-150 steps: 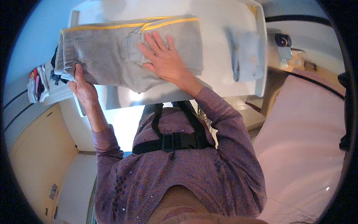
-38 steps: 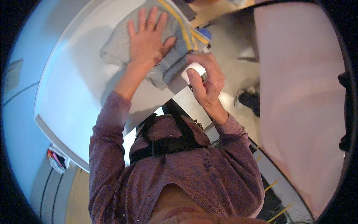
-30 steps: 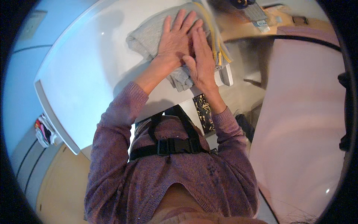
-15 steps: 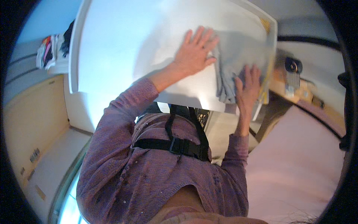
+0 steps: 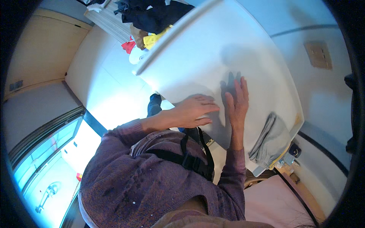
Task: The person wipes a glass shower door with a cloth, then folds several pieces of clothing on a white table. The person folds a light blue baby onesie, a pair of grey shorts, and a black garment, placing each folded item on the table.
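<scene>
My left hand (image 5: 195,111) hovers over the near edge of the white table (image 5: 247,57), its fingers stretched toward the right and holding nothing. Beside it, my right hand (image 5: 238,100) is raised with its fingers extended, also without anything in it. Whether either hand touches the tabletop, I cannot tell. A folded grey cloth (image 5: 270,141), perhaps a garment, lies at the table's right end, apart from both hands. Something yellow (image 5: 279,160) shows under its lower edge.
Beyond the table's raised left rim lies a heap of dark clothes (image 5: 156,15), with a yellow cloth (image 5: 156,37) and a red one (image 5: 128,46). A pink surface (image 5: 272,199) is at lower right. At left, a framed opening (image 5: 45,131) shows a bright room.
The view has turned toward the left, bringing the clothes heap into sight. My right hand has come off the folded grey cloth, and both hands are now close together.
</scene>
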Available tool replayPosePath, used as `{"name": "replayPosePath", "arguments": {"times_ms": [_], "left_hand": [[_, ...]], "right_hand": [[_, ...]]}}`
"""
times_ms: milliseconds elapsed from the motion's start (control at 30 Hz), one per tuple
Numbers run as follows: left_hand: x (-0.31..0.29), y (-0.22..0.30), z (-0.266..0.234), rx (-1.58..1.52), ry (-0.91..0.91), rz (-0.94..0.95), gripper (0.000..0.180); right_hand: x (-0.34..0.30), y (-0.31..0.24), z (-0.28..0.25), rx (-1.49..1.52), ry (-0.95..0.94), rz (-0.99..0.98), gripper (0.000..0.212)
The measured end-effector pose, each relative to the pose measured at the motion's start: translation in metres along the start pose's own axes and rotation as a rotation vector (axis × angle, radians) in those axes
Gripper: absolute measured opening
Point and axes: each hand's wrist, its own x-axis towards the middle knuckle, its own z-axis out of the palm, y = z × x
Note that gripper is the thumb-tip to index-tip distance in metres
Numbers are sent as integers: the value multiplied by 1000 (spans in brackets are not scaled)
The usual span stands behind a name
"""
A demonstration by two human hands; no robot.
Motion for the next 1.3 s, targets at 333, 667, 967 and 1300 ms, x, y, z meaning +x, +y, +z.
{"name": "replayPosePath", "arguments": {"times_ms": [333, 667, 967, 1300], "left_hand": [[-137, -200, -177, -353, 945, -747, 18], [-61, -280, -136, 552, 565, -564, 69], [-14, -332, -184, 734, 358, -452, 68], [-25, -476, -435, 1209, 716, -843, 24]], "right_hand": [[80, -42, 83, -606, -90, -120, 57], [87, -57, 86, -561, -106, -73, 53], [85, -56, 88, -556, -91, -21, 53], [86, -55, 91, -600, -82, -1, 57]]}}
